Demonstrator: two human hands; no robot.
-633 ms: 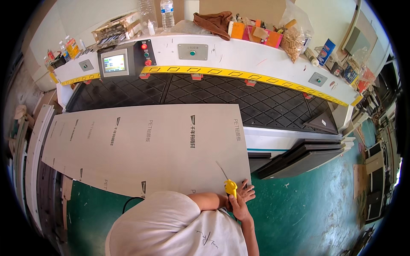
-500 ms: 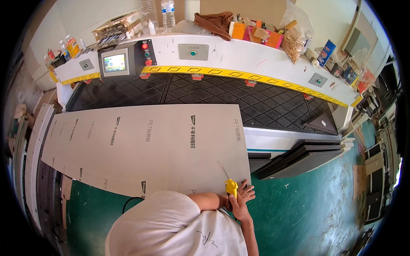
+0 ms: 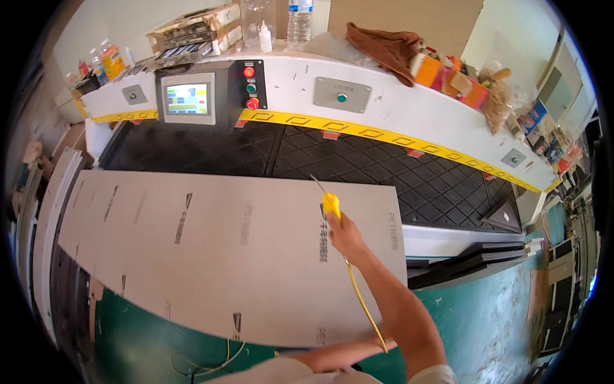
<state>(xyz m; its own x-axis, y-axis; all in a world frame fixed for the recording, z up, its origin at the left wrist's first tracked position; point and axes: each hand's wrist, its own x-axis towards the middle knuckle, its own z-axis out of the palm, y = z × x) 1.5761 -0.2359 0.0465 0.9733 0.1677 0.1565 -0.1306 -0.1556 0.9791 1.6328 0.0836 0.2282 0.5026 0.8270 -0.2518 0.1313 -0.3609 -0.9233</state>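
Note:
My right hand (image 3: 346, 235) is closed round a yellow air blow gun (image 3: 330, 204) with a thin nozzle that points away toward the machine. A yellow air hose (image 3: 359, 296) hangs from the gun, down along my right forearm. Below lies a large pale grey panel (image 3: 281, 275) with rows of dark print, and the gun is above its right part, near the far edge. My left forearm (image 3: 348, 356) reaches to the right along the panel's near edge. Behind my right arm, my left hand is hidden, so its fingers do not show.
Beyond the panel stretches a black ribbed machine bed (image 3: 390, 171) under a white beam with a yellow strip (image 3: 358, 130). The beam carries a control screen (image 3: 187, 100) and buttons. Bottles, boxes and a brown cloth (image 3: 384, 48) sit on top. Dark boards (image 3: 467, 264) are stacked at right.
My right hand has carried the blow gun away from me and slightly left, over the panel. My left hand, seen before with fingers spread at the panel's right edge, is now hidden. The view has shifted.

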